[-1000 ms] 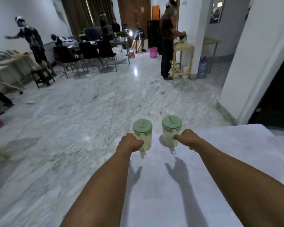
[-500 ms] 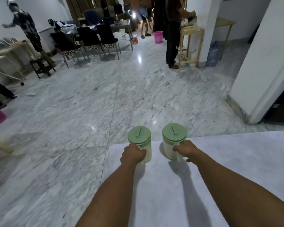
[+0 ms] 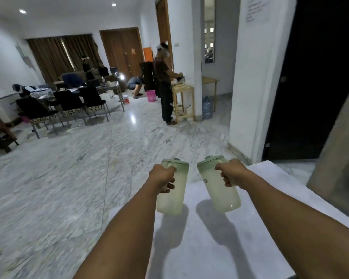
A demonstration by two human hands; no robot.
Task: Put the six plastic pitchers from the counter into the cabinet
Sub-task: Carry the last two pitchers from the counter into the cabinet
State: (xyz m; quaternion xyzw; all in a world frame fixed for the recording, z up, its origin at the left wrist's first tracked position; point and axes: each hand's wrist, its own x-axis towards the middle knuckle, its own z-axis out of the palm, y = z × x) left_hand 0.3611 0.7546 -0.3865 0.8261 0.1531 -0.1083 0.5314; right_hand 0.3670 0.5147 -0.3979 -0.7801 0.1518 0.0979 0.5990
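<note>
Two pale translucent plastic pitchers with green lids hang in the air above the white counter [image 3: 240,248]. My left hand [image 3: 162,178] is shut on the handle of the left pitcher [image 3: 172,194]. My right hand [image 3: 231,174] grips the handle of the right pitcher [image 3: 218,190], which tilts with its base toward me. Both cast shadows on the counter below. No cabinet is recognisable in this view.
A marble floor [image 3: 69,178] spreads to the left. A white pillar [image 3: 250,87] and a dark doorway [image 3: 310,77] stand at right. A person [image 3: 165,83] stands at a wooden table [image 3: 183,103]; black chairs [image 3: 69,105] and a desk stand far left.
Both hands have closed on the pitcher handles and lifted the two pitchers off the counter. The camera has tilted upward, showing more of the room.
</note>
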